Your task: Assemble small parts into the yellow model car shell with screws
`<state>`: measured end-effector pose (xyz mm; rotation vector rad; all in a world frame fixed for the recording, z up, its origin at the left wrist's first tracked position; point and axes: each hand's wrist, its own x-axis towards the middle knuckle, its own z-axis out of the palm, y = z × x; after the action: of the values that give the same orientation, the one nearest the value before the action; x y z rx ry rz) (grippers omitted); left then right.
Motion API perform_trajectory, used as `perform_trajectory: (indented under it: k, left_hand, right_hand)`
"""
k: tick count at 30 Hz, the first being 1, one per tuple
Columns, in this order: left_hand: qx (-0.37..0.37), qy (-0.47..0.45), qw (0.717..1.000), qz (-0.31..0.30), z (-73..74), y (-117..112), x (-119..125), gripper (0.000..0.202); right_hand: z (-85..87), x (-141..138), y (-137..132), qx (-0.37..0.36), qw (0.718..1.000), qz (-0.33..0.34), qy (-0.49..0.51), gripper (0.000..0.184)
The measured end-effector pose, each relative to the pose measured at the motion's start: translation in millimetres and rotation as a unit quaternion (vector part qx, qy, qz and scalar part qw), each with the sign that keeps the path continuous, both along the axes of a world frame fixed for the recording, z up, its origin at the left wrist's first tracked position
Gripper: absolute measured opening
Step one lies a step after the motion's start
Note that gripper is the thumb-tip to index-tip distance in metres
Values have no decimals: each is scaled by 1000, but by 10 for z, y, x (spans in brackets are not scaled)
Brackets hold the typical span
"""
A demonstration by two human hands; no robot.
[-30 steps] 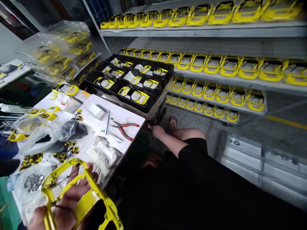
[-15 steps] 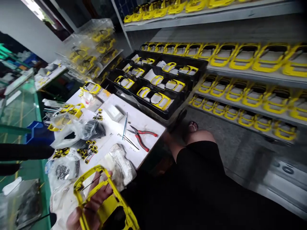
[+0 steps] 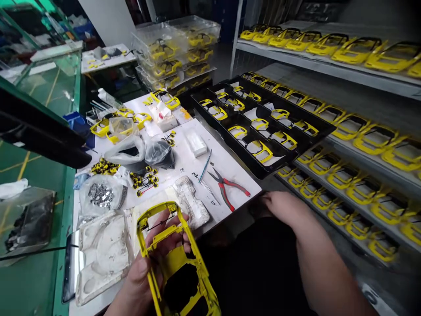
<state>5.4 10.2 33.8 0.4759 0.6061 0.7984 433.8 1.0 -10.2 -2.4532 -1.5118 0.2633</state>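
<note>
My left hand (image 3: pixel 141 272) grips a yellow model car body shell (image 3: pixel 176 259) with large open windows, tilted toward me at the near side of the white table. My fingers wrap around its left side and pass behind it. My right hand (image 3: pixel 271 202) is beside the table's right corner, close to the pliers; its fingers are mostly hidden and dark there. The red-handled pliers (image 3: pixel 226 189) lie on the table. Next to them are tweezers (image 3: pixel 210 193) and a thin blue tool (image 3: pixel 205 166). A white, worn foam block (image 3: pixel 190 204) lies just beyond the shell.
A black divided tray (image 3: pixel 263 169) holding yellow shells stands past the table's right edge. Shelves (image 3: pixel 329 57) on the right carry rows of shells. Bags (image 3: pixel 159 153), small black-yellow parts (image 3: pixel 144 180) and a white mould-like block (image 3: pixel 103 254) lie on the table.
My view has swung left, so more of the table shows. My right forearm and hand have come into view at the table's right corner. The left hand still holds the shell.
</note>
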Motion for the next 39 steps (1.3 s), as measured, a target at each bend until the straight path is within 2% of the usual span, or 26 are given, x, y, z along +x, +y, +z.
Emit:
perform_trajectory:
  k: [2,4,7,9,12,15,18,20,22,26,29,33,39]
  left_hand:
    - [1,-44,999,-26,35,23,105,110]
    - [-8,-82,996,-31,65,44,172,99]
    - [-20,-114,992,-44,75,32,172,94]
    - [-18,-133,989,-56,39,1,119,96]
    - [-18,-168,983,-72,-63,-43,31,87]
    - [-13,-200,976,-87,-150,-68,-7,83]
    - [-15,-215,972,-92,-179,-77,0,84]
    - [-30,-217,972,-91,-176,-80,12,85]
    - [-41,-217,971,-88,-171,-81,23,86]
    - [-48,-218,970,-97,-180,-74,37,90]
    - [-48,-215,970,-99,-198,-75,35,93]
    - [-49,-206,972,-97,-204,-88,8,91]
    - [-43,-203,974,-92,-215,-89,-9,90]
  right_hand:
    - [351,-118,26,-15,998,39,-46,23]
    - [665,-390,183,8,992,98,-81,24]
    - [944,-938,591,26,962,240,-126,23]
    - [992,-1258,877,23,931,333,-145,18]
    - [936,-1536,1175,16,886,429,-175,22]
    - [855,-1602,1290,16,852,483,-202,22]
    - [839,-1544,1310,34,831,510,-221,19]
    - [868,-1459,1308,64,829,508,-225,20]
    - [920,-1341,1298,112,840,484,-218,23]
    - [1046,-1093,1263,247,878,377,-162,30]
    - [1086,-1007,1259,355,888,281,-82,27]
    - [991,-1050,1348,457,873,168,37,23]
    - [728,-1183,1608,472,858,112,168,30]
